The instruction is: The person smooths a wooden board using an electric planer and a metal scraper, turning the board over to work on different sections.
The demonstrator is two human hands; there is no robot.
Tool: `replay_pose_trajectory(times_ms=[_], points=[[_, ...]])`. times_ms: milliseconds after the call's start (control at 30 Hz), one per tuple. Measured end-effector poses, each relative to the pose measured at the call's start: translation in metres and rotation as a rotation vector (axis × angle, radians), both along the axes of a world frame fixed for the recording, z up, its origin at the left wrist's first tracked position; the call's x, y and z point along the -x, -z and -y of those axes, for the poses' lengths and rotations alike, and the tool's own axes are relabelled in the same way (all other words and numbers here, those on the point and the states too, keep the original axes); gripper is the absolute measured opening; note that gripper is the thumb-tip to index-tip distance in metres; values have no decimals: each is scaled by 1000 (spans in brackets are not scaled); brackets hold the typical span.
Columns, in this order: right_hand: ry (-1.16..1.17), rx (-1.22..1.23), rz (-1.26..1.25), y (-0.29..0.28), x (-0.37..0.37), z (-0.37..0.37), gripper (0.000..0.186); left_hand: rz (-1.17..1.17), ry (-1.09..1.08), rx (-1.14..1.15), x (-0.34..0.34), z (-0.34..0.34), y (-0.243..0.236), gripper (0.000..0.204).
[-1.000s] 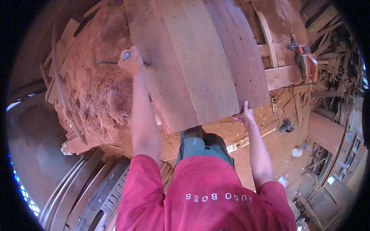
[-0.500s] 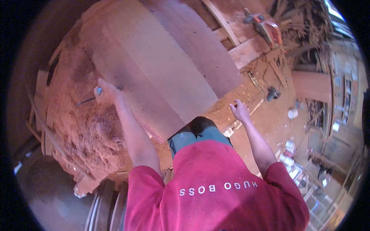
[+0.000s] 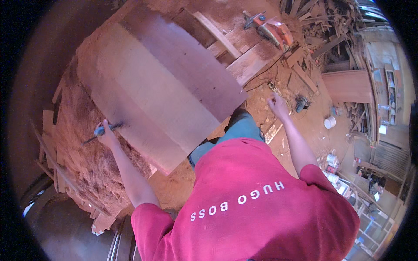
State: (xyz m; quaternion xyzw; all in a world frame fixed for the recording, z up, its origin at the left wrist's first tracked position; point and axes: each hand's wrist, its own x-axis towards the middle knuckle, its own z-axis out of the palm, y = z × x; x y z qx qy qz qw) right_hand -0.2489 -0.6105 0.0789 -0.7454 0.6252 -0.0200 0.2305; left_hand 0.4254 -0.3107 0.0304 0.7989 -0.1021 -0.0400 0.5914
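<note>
My left hand (image 3: 107, 135) is closed round a slim blue tool with dark ends (image 3: 100, 130); its exact kind I cannot make out. A thin dark length sticks out from it to the lower left, and the other end points at the edge of a wide wooden panel (image 3: 152, 82). Pale and reddish strips run along this panel, which lies in front of me with its near corner by my legs. Away from the panel, my right hand (image 3: 278, 107) hangs in the air on the right. Its fingers are curled in, and nothing shows in them.
Reddish sawdust (image 3: 98, 167) heaps along the panel's left side. An orange power tool (image 3: 276, 32) sits on boards beyond the panel. A dark power tool (image 3: 301, 103) with a cord and a white bucket (image 3: 330, 122) stand on the floor to the right. Scrap wood (image 3: 331, 39) is piled at the far right.
My left hand has moved down and slightly left with the blue tool, which shows more now. The fingers of my right hand have curled in. The view has shifted, and my body leans differently.
</note>
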Motion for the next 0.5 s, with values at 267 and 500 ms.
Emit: replay_pose_trajectory(times_ms=[267,500], points=[[-176,564,316,-18,16,307,58,157,-272,-622,331,-10,34,72],[-499,28,418,13,-11,403,51,-232,68,-886,655,2,31,51]])
